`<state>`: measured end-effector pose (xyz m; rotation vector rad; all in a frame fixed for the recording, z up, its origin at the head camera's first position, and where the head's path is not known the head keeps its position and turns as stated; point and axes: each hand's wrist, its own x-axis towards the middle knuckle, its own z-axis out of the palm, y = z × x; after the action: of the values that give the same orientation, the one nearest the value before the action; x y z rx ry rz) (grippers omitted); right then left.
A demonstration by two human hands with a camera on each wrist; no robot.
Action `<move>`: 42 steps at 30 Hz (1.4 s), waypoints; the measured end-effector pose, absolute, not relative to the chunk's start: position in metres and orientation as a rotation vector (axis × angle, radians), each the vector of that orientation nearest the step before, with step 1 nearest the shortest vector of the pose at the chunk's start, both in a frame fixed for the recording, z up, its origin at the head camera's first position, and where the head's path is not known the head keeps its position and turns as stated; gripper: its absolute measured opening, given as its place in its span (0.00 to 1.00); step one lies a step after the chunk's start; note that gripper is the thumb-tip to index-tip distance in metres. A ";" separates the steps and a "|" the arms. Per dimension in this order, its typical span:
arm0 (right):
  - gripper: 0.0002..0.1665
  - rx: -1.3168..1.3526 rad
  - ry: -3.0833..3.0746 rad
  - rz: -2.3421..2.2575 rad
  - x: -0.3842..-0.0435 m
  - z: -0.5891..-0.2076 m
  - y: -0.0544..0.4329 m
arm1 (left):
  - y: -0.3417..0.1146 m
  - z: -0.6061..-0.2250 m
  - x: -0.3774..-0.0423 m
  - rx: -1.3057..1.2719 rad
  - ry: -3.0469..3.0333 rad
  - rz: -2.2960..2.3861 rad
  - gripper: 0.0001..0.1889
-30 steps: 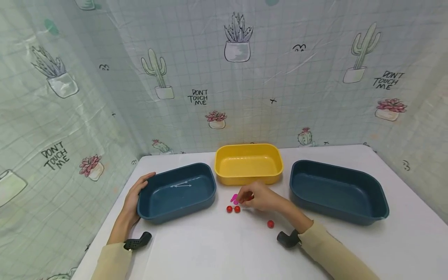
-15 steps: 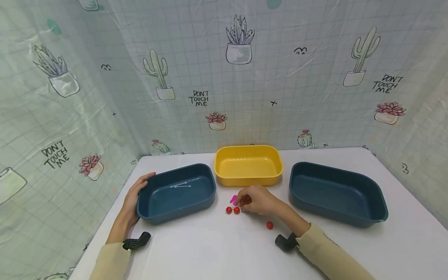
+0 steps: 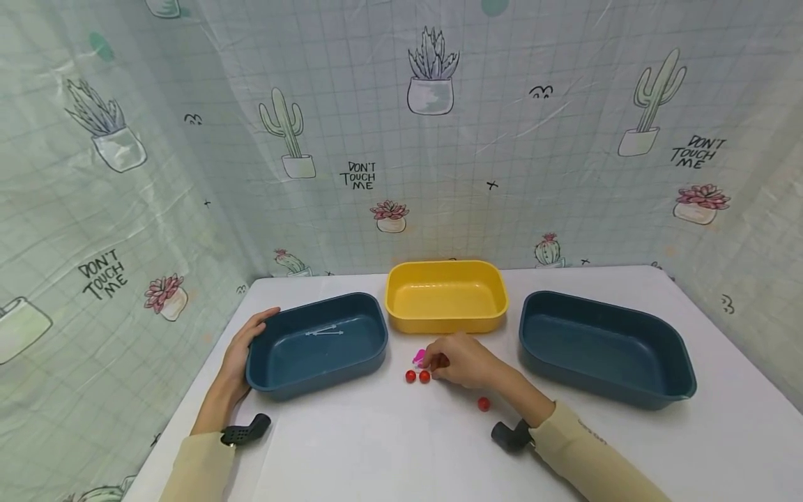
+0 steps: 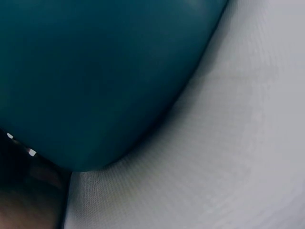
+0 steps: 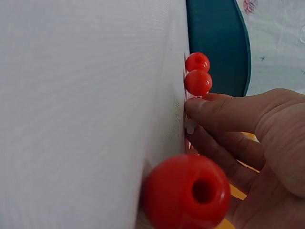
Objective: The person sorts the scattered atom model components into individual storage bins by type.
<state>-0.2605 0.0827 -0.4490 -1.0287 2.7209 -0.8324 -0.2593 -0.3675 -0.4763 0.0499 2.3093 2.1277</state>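
Note:
My left hand (image 3: 235, 354) rests against the outer left side of a dark blue bin (image 3: 357, 369), fingers stretched along its wall to the far corner. Two white cotton swabs (image 3: 325, 332) lie inside this bin. My right hand (image 3: 463, 359) is low over the table in front of the yellow bin, thumb and fingertips together. Between them in the right wrist view shows the small white tip of a cotton swab (image 5: 190, 126), its rest hidden. Just left of the fingertips sit two red beads (image 3: 417, 376) and a small magenta piece (image 3: 419, 357), partly covered by the fingers.
A third red bead (image 3: 484, 404) with a hole lies below the right wrist, large in the right wrist view. The yellow bin (image 3: 447, 325) stands at the back centre, another dark blue bin (image 3: 602, 382) at right. A patterned curtain (image 3: 477, 139) encloses the white table (image 3: 376, 446).
My right hand has come slightly down and closer to the beads, then stays there with its fingertips near the magenta piece. The left hand keeps its place on the bin.

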 end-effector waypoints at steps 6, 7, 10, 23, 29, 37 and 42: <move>0.09 -1.051 2.732 -0.828 -0.261 -0.449 0.082 | -0.368 -0.477 -0.261 0.072 2.293 2.145 0.28; 0.09 -1.054 2.727 -0.831 -0.261 -0.449 0.082 | -0.368 -0.477 -0.261 0.067 2.294 2.143 0.28; 0.09 -1.049 2.719 -0.832 -0.260 -0.450 0.082 | -0.369 -0.477 -0.260 0.053 2.299 2.132 0.28; 0.08 -1.103 2.711 -0.857 -0.260 -0.450 0.082 | -0.370 -0.475 -0.258 0.022 2.312 2.111 0.27; 0.07 -1.065 2.690 -0.899 -0.260 -0.447 0.085 | -0.369 -0.476 -0.258 0.046 2.307 2.116 0.28; 0.08 -1.084 2.671 -0.924 -0.261 -0.446 0.086 | -0.369 -0.475 -0.258 0.037 2.326 2.094 0.28; 0.11 -1.073 2.658 -0.933 -0.263 -0.445 0.087 | -0.369 -0.475 -0.258 0.030 2.314 2.101 0.28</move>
<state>-0.2629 0.0870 -0.4453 -1.0735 2.6579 -0.9331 -0.2584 -0.3691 -0.4753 0.0299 2.3141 2.1009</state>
